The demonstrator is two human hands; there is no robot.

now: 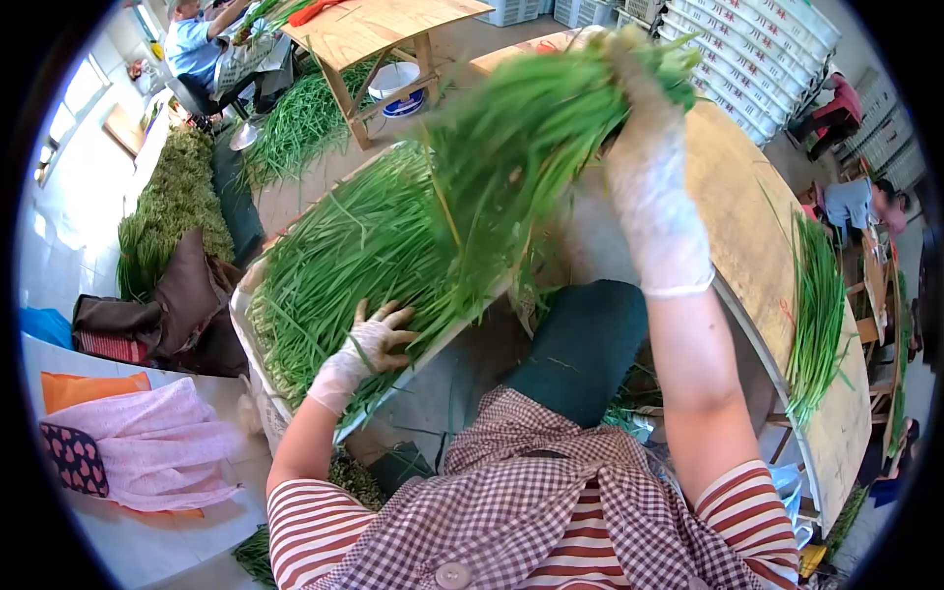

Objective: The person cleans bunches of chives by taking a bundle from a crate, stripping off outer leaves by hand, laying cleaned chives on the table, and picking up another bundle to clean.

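A large heap of long green chives (344, 256) fills a white crate (242, 324) in front of me. My left hand (369, 352), in a thin whitish glove, lies on the heap's near side with fingers spread. My gloved right hand (644, 128) is raised at the upper right, closed around one end of a bunch of chives (541, 128). The bunch's leaves fan down and left over the crate, blurred by motion. Right-hand fingers are partly hidden by the bunch.
On the wooden table (737, 187) at right lies another bundle of chives (818, 315). White crates (752, 59) are stacked behind. A wooden table (383, 25), a white bucket (398, 84) and a seated person (202, 44) are at upper left. Other people work at far right.
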